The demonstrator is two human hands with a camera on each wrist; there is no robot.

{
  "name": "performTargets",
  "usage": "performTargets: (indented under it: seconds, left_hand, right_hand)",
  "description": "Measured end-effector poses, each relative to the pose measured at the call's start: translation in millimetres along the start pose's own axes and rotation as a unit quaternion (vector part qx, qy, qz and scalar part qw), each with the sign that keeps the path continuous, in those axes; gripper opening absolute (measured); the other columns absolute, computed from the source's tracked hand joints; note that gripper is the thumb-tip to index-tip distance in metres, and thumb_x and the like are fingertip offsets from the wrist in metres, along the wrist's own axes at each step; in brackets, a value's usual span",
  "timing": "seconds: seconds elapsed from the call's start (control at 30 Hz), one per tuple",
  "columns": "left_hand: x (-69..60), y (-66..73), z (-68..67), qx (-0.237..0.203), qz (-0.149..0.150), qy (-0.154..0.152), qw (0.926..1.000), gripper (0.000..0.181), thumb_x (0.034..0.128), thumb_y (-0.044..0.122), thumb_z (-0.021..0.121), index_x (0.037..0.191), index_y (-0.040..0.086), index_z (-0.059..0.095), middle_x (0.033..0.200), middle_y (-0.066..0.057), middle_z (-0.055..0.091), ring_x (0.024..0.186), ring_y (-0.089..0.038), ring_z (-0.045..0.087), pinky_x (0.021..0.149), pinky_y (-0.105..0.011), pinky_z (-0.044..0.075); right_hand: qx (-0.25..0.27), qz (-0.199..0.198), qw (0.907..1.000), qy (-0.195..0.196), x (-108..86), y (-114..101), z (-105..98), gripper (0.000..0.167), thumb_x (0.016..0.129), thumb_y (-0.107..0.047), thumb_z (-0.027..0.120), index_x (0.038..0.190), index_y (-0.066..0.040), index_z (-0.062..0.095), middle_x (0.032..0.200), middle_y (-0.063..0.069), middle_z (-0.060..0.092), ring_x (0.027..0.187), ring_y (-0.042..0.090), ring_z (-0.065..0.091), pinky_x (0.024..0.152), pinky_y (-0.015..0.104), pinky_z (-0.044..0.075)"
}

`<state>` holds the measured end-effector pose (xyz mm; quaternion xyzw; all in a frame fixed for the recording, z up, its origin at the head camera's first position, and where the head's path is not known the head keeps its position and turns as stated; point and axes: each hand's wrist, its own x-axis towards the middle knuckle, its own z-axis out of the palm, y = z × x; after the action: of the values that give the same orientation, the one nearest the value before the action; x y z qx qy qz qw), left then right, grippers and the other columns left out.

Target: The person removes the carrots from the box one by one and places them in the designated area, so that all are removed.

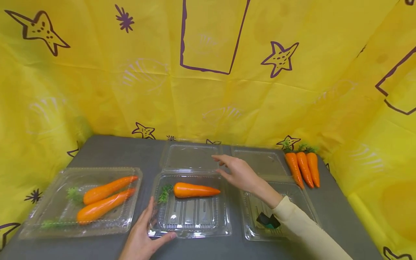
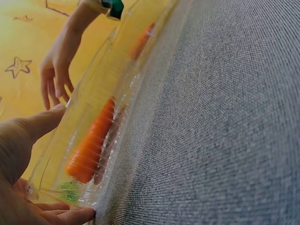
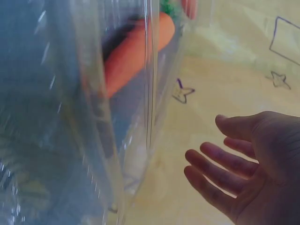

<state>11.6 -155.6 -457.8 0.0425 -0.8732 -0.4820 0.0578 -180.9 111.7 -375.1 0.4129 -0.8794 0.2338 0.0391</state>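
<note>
In the head view, my left hand (image 1: pixel 141 231) rests at the front left corner of the middle clear plastic container (image 1: pixel 190 233), its thumb at the front edge and its fingers along the left side. One orange carrot (image 1: pixel 195 190) with a green leafy top lies crosswise in that container's base. The lid (image 1: pixel 191 157) is folded back behind it. My right hand (image 1: pixel 238 173) hovers over the hinge side, right of the carrot, holding nothing; its fingers are loosely bent and spread in the right wrist view (image 3: pixel 248 168).
At left, a closed clear container (image 1: pixel 42 213) holds two carrots (image 1: pixel 104 206). On the right stands an opened clear container (image 1: pixel 256 234), partly behind my right forearm. Three carrots (image 1: pixel 302 168) lie side by side at the far right of the grey table (image 1: pixel 107 150), before a yellow printed cloth (image 1: pixel 201 97).
</note>
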Motion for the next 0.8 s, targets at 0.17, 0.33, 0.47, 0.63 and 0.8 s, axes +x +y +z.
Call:
performTargets:
  seconds: [0.17, 0.33, 0.47, 0.63, 0.8]
  left_hand:
    - [0.2, 0.0, 0.1, 0.001, -0.004, 0.001, 1.0, 0.124, 0.0659, 0.034, 0.091, 0.158, 0.012, 0.011, 0.144, -0.033, 0.039, 0.104, -0.052, 0.06, 0.089, -0.065, 0.048]
    - [0.8, 1.0, -0.4, 0.005, -0.011, -0.005, 0.9999, 0.123, 0.0662, 0.035, 0.09, 0.158, 0.011, 0.012, 0.144, -0.033, 0.039, 0.104, -0.051, 0.061, 0.09, -0.065, 0.047]
    - [1.2, 1.4, -1.2, 0.0, -0.019, -0.01, 0.9998, 0.123, 0.0671, 0.035, 0.09, 0.158, 0.01, 0.012, 0.144, -0.033, 0.039, 0.107, -0.052, 0.059, 0.091, -0.063, 0.048]
    - [1.4, 1.7, -1.6, -0.009, -0.029, -0.015, 0.9994, 0.122, 0.0678, 0.035, 0.09, 0.158, 0.01, 0.011, 0.146, -0.033, 0.037, 0.111, -0.052, 0.057, 0.093, -0.06, 0.049]
    - [1.3, 1.4, -1.1, -0.005, -0.026, -0.013, 0.9996, 0.123, 0.0675, 0.037, 0.09, 0.158, 0.011, 0.011, 0.146, -0.033, 0.038, 0.114, -0.051, 0.056, 0.093, -0.06, 0.048]
  right_hand:
    - [0.009, -0.014, 0.9997, -0.02, 5.7, -10, 9, 0.046, 0.093, -0.016, 0.069, 0.136, -0.006, 0.056, 0.125, 0.008, 0.066, 0.102, 0.021, 0.067, 0.082, 0.035, 0.058]
    - [0.027, -0.02, 0.9982, -0.05, 10.4, -21, 17, 0.051, 0.093, -0.018, 0.069, 0.14, -0.007, 0.052, 0.123, 0.007, 0.067, 0.103, 0.019, 0.066, 0.085, 0.033, 0.057]
    - [0.034, -0.028, 0.9965, -0.071, 13.6, -29, 25, 0.055, 0.092, -0.016, 0.069, 0.142, -0.006, 0.048, 0.123, 0.008, 0.067, 0.103, 0.018, 0.067, 0.087, 0.032, 0.056]
    - [0.024, -0.052, 0.9949, -0.083, 16.2, -36, 36, 0.053, 0.091, -0.015, 0.071, 0.14, -0.004, 0.051, 0.124, 0.009, 0.066, 0.103, 0.02, 0.067, 0.089, 0.033, 0.056]
    - [-0.003, -0.053, 0.9935, -0.101, 17.9, -42, 42, 0.052, 0.092, -0.018, 0.07, 0.14, -0.008, 0.052, 0.13, 0.007, 0.063, 0.109, 0.019, 0.065, 0.094, 0.034, 0.054]
